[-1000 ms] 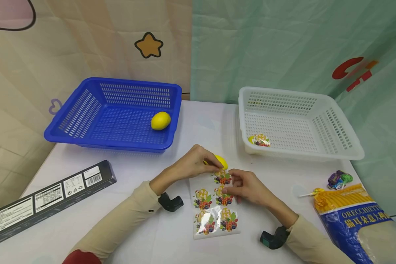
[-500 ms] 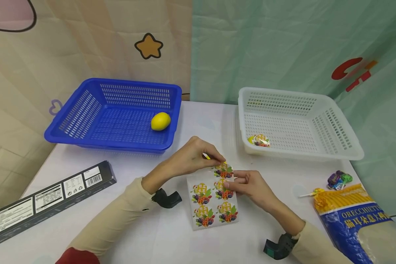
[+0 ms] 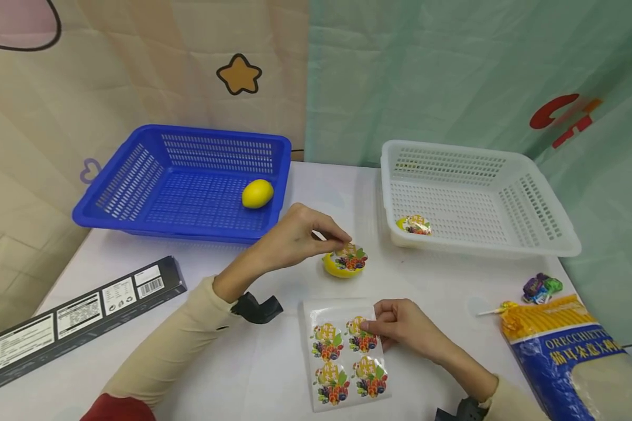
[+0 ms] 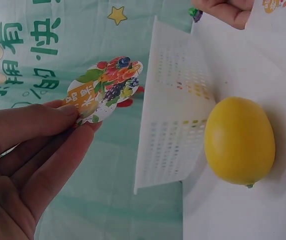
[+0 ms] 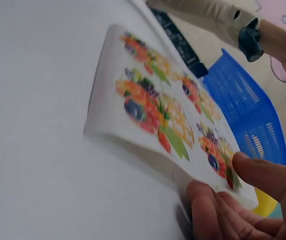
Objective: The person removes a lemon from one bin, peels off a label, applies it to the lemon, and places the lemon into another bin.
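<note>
Between thumb and forefinger my left hand pinches a fruit-printed sticker by its edge. That sticker hovers above a yellow lemon on the table; the left wrist view shows the two apart. My right hand holds the right edge of a white sticker sheet, thumb on top and fingers beneath. Several fruit stickers are on the sheet, which tilts up from the table at the held edge in the right wrist view.
A blue basket at the back left holds another lemon. The white basket at the back right holds a stickered lemon. A long black box lies left; a pasta bag, wrapped candies and a lollipop lie right.
The left hand has peeled a sticker off the sheet and carried it up and left over the lemon. The right hand has drawn the sheet down towards the front.
</note>
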{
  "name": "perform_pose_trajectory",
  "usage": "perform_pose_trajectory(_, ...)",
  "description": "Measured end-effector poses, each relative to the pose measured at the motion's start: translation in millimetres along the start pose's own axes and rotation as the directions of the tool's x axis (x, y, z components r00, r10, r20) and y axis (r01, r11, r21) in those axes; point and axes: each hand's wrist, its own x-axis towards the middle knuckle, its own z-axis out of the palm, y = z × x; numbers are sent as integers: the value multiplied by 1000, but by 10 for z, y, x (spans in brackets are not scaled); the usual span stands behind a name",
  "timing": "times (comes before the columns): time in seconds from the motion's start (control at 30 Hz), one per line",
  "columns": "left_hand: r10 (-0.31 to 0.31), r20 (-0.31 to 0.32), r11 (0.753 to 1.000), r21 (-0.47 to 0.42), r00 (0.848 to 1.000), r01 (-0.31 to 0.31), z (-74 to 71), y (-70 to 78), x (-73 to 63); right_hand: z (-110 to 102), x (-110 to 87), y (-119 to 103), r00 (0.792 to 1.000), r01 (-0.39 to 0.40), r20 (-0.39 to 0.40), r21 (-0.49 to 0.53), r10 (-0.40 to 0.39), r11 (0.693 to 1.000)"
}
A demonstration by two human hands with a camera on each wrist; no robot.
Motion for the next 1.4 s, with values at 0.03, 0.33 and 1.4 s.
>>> perform_pose_trajectory(0.03,-5,-2,1000,0,1000,5,-2,-9,-4,-17,-7,3,999,5,-43,-82,-9,997)
perform_pose_trajectory(0.33,-42,1,999,4,999,42,0,-45,-25,-420,194,45,923,118,-311,-333,-227,936)
perform_pose_trajectory(1.4,-59,85,979,201,995,41,143,-210,56,-286,843,-428,903,430,76,-215,-424,877)
